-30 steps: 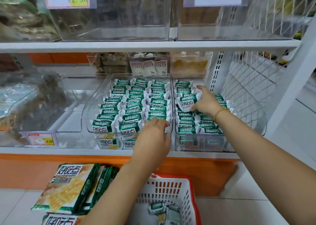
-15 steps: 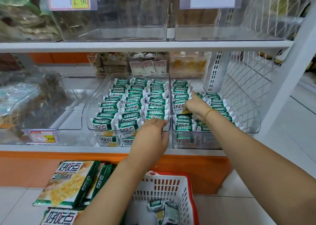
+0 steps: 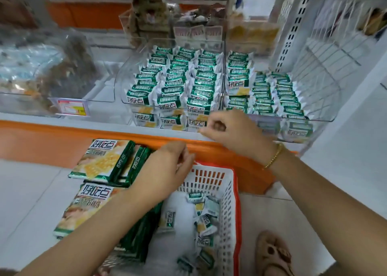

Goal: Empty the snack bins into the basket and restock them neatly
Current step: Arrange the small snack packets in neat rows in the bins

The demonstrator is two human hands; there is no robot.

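White shelf (image 3: 62, 123) bears snack bins (image 3: 125, 91) just beyond right hand (image 3: 234, 135), fingers curled empty; left hand (image 3: 167, 166) fingers hidden, over basket (image 3: 227, 194)

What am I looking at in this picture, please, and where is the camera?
No machine here: a person's two bare hands, filmed by a wide-angle camera worn on their head, looking down. On the shelf stand clear bins filled with rows of small green packets. Below, on the floor, a white basket holds a few loose packets, with big packs beside it. The left hand is by the basket's rim; the right hand is before the bins. Both have curled fingers; the right holds nothing visible, the left's grip is hidden.
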